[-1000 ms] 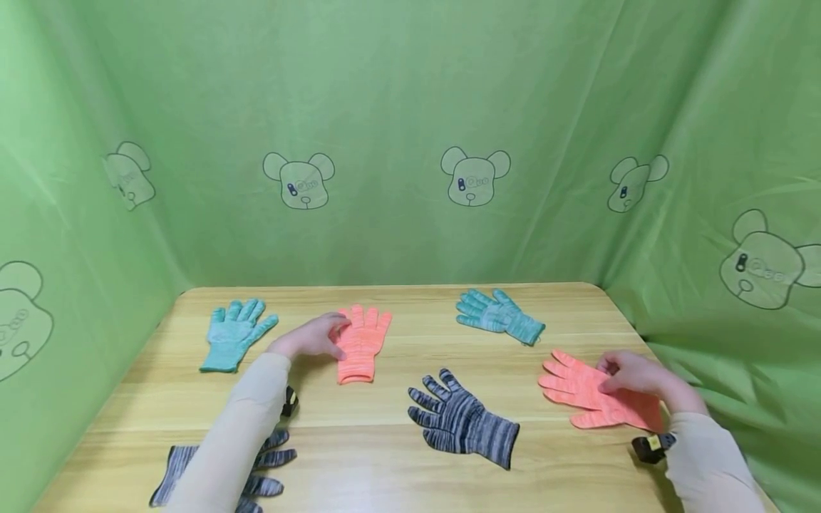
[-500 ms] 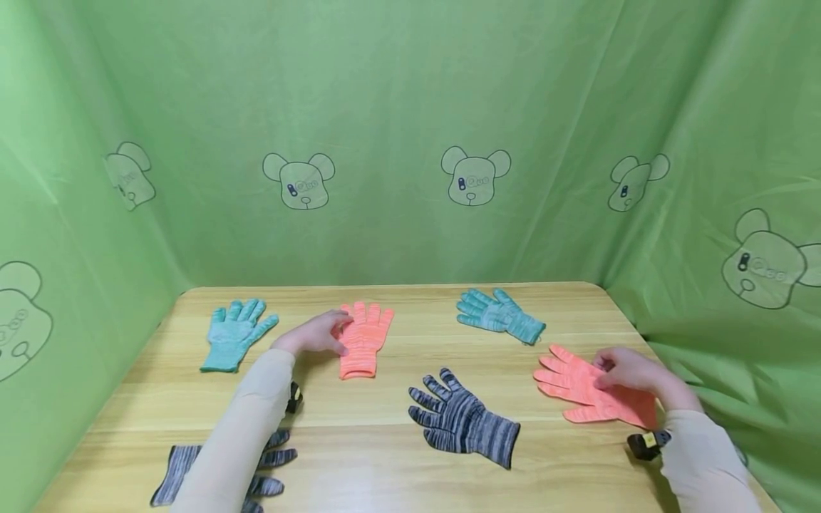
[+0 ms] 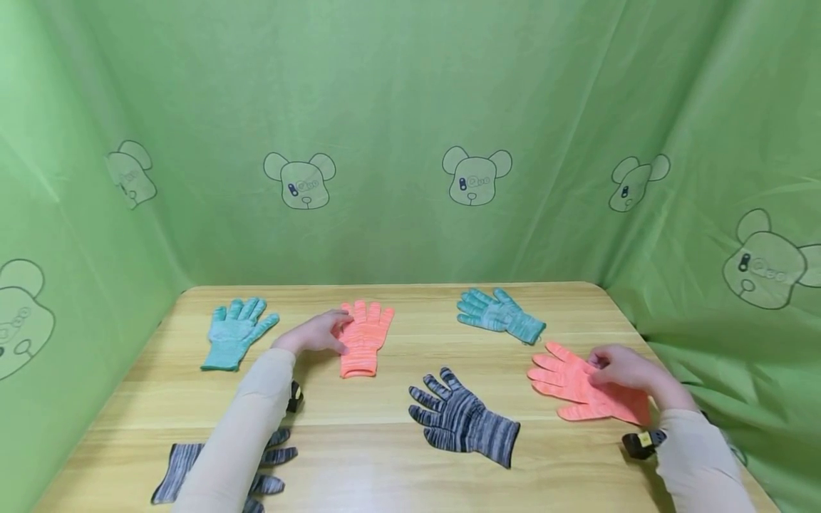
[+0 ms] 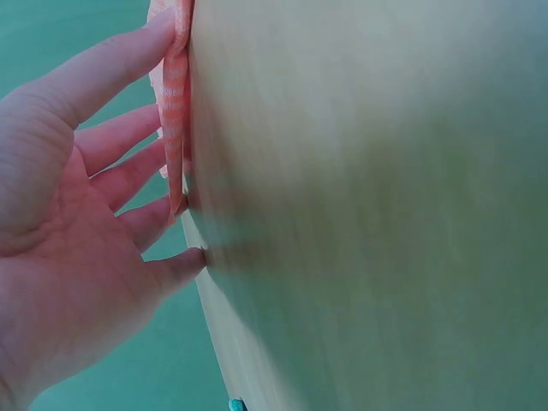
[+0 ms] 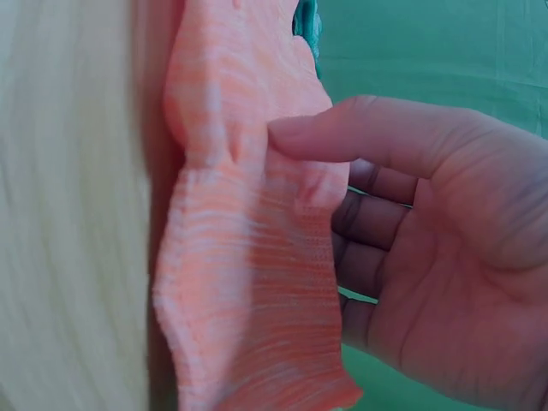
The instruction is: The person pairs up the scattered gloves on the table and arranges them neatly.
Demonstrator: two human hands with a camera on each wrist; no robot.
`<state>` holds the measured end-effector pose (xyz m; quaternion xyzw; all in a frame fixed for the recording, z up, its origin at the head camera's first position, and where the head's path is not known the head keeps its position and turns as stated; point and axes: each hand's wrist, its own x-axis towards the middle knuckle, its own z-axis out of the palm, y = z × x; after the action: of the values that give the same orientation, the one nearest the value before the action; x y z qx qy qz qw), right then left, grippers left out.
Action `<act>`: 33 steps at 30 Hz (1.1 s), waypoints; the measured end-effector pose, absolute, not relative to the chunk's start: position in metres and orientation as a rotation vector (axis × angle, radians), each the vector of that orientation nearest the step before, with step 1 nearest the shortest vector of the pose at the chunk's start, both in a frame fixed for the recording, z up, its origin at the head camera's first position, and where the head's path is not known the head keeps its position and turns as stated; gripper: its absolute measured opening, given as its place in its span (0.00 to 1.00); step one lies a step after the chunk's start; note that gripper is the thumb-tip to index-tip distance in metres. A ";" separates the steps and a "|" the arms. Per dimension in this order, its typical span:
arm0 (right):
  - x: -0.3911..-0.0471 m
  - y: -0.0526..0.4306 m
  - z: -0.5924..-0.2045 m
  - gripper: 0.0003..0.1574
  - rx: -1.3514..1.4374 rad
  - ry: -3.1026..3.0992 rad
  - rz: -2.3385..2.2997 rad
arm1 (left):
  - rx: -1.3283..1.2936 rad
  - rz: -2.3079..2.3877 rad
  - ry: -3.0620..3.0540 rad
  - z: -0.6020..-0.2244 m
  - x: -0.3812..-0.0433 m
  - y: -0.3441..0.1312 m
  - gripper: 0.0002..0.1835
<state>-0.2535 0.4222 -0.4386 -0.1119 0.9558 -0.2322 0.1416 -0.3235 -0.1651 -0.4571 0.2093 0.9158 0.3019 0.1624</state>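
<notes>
My left hand rests over the left edge of a coral-orange knitted glove, which lies fingers away at the back middle of the table. In the left wrist view that hand's fingers are spread, with thumb and fingertips along the glove's edge. At the right, my right hand pinches a second coral-orange glove, whose fingers point left. The right wrist view shows the thumb pressed into the creased fabric above the cuff, with the other fingers curled partly out of sight behind it.
A teal glove lies at the back left and another teal glove at the back right. One grey-black striped glove is front centre; another striped glove sits partly under my left sleeve. Green curtains surround the wooden table.
The right hand and its orange glove have slid left and slightly away. My left hand and its orange glove shifted a little away and right, then stayed still.
</notes>
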 end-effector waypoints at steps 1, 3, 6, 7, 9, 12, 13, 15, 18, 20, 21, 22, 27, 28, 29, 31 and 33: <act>-0.254 0.422 -0.439 0.10 -0.324 2.759 -0.677 | 0.598 0.861 2.614 -0.457 -0.324 -0.165 0.42; -0.255 0.420 -0.438 0.10 -0.306 2.755 -0.700 | 0.594 0.866 2.611 -0.457 -0.324 -0.166 0.42; -0.256 0.417 -0.437 0.09 -0.304 2.755 -0.727 | 0.589 0.872 2.607 -0.457 -0.324 -0.166 0.42; -0.257 0.416 -0.437 0.09 -0.294 2.757 -0.737 | 0.590 0.870 2.608 -0.457 -0.324 -0.167 0.42; -0.257 0.414 -0.437 0.09 -0.292 2.757 -0.754 | 0.586 0.870 2.605 -0.457 -0.324 -0.167 0.42; -0.257 0.412 -0.435 0.09 -0.293 2.760 -0.782 | 0.595 0.869 2.605 -0.458 -0.324 -0.167 0.42; -0.257 0.411 -0.435 0.09 -0.287 2.759 -0.800 | 0.596 0.871 2.603 -0.458 -0.324 -0.167 0.41; -0.258 0.410 -0.434 0.10 -0.279 2.754 -0.833 | 0.601 0.877 2.601 -0.458 -0.324 -0.167 0.41; -0.258 0.409 -0.434 0.11 -0.263 2.742 -0.875 | 0.605 0.882 2.600 -0.458 -0.324 -0.167 0.41; -0.258 0.410 -0.434 0.11 -0.255 2.736 -0.899 | 0.602 0.884 2.601 -0.459 -0.324 -0.166 0.41; -0.259 0.410 -0.434 0.11 -0.255 2.738 -0.903 | 0.601 0.885 2.601 -0.459 -0.324 -0.166 0.41; -0.259 0.410 -0.435 0.12 -0.256 2.741 -0.907 | 0.597 0.888 2.599 -0.460 -0.324 -0.166 0.41; -0.262 0.411 -0.436 0.12 -0.280 2.750 -0.969 | 0.594 0.892 2.602 -0.461 -0.325 -0.166 0.41; -0.262 0.411 -0.435 0.12 -0.286 2.747 -0.988 | 0.592 0.894 2.602 -0.462 -0.325 -0.166 0.41; -0.262 0.411 -0.435 0.12 -0.290 2.746 -1.006 | 0.593 0.894 2.604 -0.462 -0.325 -0.166 0.41; -0.263 0.410 -0.434 0.12 -0.297 2.751 -1.024 | 0.593 0.893 2.604 -0.463 -0.325 -0.166 0.41; -0.263 0.408 -0.432 0.11 -0.305 2.769 -1.025 | 0.594 0.891 2.604 -0.463 -0.325 -0.167 0.41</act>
<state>-0.2627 0.4084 -0.4319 -0.1023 0.9294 -0.3439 0.0868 -0.3253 -0.1667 -0.4628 0.2081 0.9125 0.3124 0.1624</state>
